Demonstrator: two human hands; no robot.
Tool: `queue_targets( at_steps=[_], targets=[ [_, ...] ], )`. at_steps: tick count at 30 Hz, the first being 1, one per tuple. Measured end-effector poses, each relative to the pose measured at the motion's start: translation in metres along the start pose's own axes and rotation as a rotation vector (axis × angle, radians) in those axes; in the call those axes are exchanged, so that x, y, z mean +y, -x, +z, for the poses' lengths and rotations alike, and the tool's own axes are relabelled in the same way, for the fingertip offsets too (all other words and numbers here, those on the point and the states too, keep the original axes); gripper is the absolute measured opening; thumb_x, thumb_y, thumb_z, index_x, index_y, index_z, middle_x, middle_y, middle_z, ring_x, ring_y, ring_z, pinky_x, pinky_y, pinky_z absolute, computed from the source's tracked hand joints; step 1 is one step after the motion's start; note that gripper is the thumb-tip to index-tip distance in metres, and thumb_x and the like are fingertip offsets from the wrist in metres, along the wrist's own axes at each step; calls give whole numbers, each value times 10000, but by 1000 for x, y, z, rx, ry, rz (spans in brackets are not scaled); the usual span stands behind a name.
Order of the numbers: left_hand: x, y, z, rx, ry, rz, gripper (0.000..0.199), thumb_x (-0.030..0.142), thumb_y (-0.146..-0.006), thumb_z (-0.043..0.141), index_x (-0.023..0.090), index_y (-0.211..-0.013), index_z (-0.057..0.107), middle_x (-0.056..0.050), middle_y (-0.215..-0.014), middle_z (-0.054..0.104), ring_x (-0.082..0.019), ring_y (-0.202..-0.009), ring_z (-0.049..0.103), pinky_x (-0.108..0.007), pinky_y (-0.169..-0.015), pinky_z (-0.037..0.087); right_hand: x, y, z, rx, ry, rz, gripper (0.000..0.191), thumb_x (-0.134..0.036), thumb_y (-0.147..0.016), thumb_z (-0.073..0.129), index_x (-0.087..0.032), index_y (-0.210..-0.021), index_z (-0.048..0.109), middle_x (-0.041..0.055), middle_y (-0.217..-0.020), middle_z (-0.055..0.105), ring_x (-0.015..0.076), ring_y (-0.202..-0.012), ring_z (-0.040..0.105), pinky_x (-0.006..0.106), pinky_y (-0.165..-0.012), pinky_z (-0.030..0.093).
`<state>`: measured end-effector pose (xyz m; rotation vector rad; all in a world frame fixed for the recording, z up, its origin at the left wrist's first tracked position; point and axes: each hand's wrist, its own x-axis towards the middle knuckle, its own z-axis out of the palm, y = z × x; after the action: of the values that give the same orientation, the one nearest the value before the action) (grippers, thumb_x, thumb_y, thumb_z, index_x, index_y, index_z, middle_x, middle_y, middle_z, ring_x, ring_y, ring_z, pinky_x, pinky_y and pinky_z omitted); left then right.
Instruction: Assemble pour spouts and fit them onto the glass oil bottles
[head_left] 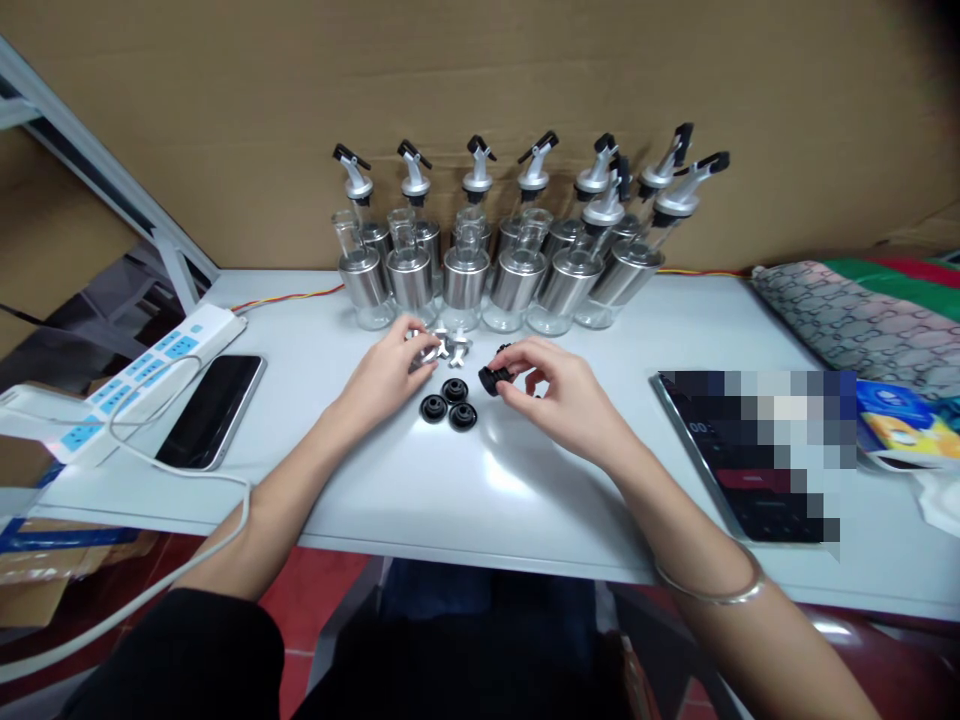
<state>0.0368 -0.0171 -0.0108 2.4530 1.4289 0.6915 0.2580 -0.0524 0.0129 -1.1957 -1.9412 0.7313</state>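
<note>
My right hand [551,385] pinches a black ribbed stopper [491,380] between thumb and fingers, just above the table. Part of that stopper, or a second dark piece, shows behind the fingertips. Curled at the small silver pourer tops [457,350], my left hand [394,365] has one of them between thumb and index finger; how firmly it is gripped I cannot tell. Three round black caps [454,391] lie close together between my hands. Behind stand glass bottles with steel sleeves [466,275]; the front-left ones have open necks, while others carry silver pourers with black levers [534,165].
At left are a white power strip [150,375], a phone [214,412] and a white cable crossing over my left forearm. On the right lie a tablet [705,440], a blue-yellow packet [907,415] and patterned fabric [847,310]. Cardboard [480,70] backs the table.
</note>
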Motion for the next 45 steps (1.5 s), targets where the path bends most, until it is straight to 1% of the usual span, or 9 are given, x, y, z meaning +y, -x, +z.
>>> queue_targets(
  at_steps=[5, 8, 15, 21, 24, 28, 32, 36, 45],
  targets=[
    [0, 0, 4, -52, 62, -42, 412, 160, -806, 620, 223, -1196, 505, -42, -1144, 469, -106, -737, 565, -292, -757, 506, -1, 1, 1, -150, 90, 40, 174, -45, -703, 583, -151, -833, 628, 17, -815, 573, 104, -641, 550, 248, -624, 445],
    [2, 0, 5, -61, 69, -37, 458, 131, -788, 632, 220, -1208, 473, -39, -1115, 465, -112, -750, 557, -299, -763, 509, 1, 2, 2, -205, 143, 35, 201, -20, -709, 577, -152, -850, 636, 15, -819, 555, 100, -641, 543, 244, -633, 435],
    [6, 1, 4, -15, 87, -1, 290, 105, -801, 595, 205, -1062, 515, -38, -1097, 464, -112, -763, 571, -313, -785, 522, 6, 4, 5, -281, 204, 6, 298, 47, -713, 521, -151, -908, 628, 40, -913, 561, 117, -708, 562, 253, -678, 443],
    [7, 0, 4, 16, 167, 5, 240, 59, -820, 537, 180, -1026, 514, -46, -1092, 457, -111, -822, 598, -302, -816, 531, 4, 6, 6, -320, 162, 18, 317, 12, -736, 534, -139, -1010, 587, 64, -991, 546, 127, -754, 585, 274, -734, 473],
    [7, -1, 4, 16, 199, 12, 148, 55, -824, 517, 167, -920, 521, -34, -1011, 475, -112, -823, 592, -282, -797, 524, 4, 7, 8, -336, 121, -3, 298, -25, -760, 547, -144, -1032, 578, 58, -971, 551, 128, -771, 589, 281, -757, 476],
    [7, -1, 4, -19, 114, 26, 110, 67, -811, 511, 173, -784, 517, -10, -846, 505, -123, -734, 538, -272, -706, 476, 6, 8, 9, -337, 80, -29, 276, -64, -780, 543, -166, -1035, 572, 51, -972, 554, 132, -786, 585, 295, -759, 484],
    [10, 1, 7, -89, 69, 10, 85, 102, -812, 516, 184, -792, 525, 25, -684, 513, -120, -613, 488, -235, -585, 381, 8, 8, 11, -344, 75, -38, 288, -92, -783, 555, -168, -1061, 567, 58, -978, 554, 145, -794, 579, 308, -740, 492],
    [12, 3, 11, -113, 121, -14, 73, 128, -842, 491, 190, -867, 523, 48, -608, 491, -109, -530, 462, -222, -546, 346, 10, 8, 13, -353, 65, -49, 295, -100, -785, 561, -178, -1069, 561, 62, -1004, 550, 146, -804, 571, 318, -755, 498],
    [14, 3, 11, -125, 101, -26, 84, 119, -860, 469, 182, -900, 507, 3, -732, 581, -132, -606, 526, -237, -578, 385, 8, 8, 12, -370, 62, -37, 303, -99, -774, 567, -182, -1065, 553, 55, -1033, 529, 139, -804, 570, 305, -758, 497]
  ],
)
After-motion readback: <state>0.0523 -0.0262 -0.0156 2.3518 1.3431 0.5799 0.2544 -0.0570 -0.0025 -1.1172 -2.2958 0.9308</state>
